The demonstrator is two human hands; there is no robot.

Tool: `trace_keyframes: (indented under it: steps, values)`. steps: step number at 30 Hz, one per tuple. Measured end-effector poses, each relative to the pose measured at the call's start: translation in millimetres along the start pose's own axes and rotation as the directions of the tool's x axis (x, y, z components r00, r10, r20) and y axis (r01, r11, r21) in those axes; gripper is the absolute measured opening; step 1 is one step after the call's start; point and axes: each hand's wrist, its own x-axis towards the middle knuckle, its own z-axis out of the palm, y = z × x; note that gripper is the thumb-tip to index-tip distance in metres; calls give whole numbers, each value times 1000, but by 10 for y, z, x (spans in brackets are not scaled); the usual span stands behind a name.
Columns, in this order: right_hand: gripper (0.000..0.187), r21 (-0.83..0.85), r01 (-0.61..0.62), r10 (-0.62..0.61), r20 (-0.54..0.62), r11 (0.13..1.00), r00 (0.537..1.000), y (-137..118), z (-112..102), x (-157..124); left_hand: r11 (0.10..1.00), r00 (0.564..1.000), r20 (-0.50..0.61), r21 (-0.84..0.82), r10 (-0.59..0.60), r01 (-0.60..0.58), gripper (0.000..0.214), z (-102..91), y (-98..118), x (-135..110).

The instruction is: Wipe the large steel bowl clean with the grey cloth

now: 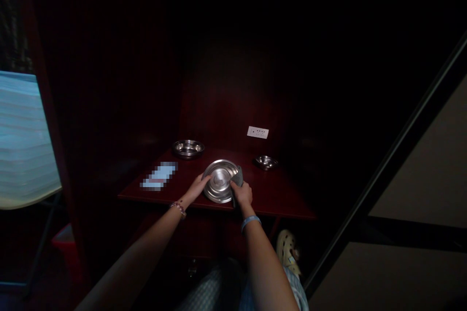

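Observation:
A shiny round metal bowl (220,180) is held up over the front edge of the dark red desk, tilted so a round face points toward me. My left hand (199,187) grips its left rim, thumb on the near face. At the right rim, my right hand (242,192) presses a grey cloth (238,177) against the metal. The fingers behind the bowl are hidden. Two more metal bowls rest on the desk: a wider one (188,148) at the back left and a smaller one (266,162) at the right.
A blurred-out pale flat item (159,176) lies on the left of the desk (292,199). A white power socket (258,132) is on the back wall. Dark panels stand on both sides. To the left are a pale folding chair (27,141) and a red bin (67,245).

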Motion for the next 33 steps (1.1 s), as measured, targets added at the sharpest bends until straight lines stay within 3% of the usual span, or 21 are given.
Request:
trace_keyframes:
  steps: [9, 19, 33]
  values:
    - [47, 2, -11, 11, 14, 1000, 1000, 9, -18, 16, 1000, 999, 31, 3, -9, 9, 45, 4, 37, -14]
    - [40, -70, 109, -110, -14, 992, 994, -20, 16, -25, 999, 998, -53, 1, -41, 41, 46, -16, -29, 34]
    - [39, -32, 138, -138, 5, 990, 990, -30, 27, -49, 998, 996, -89, -49, -33, 29, 44, -27, -33, 49]
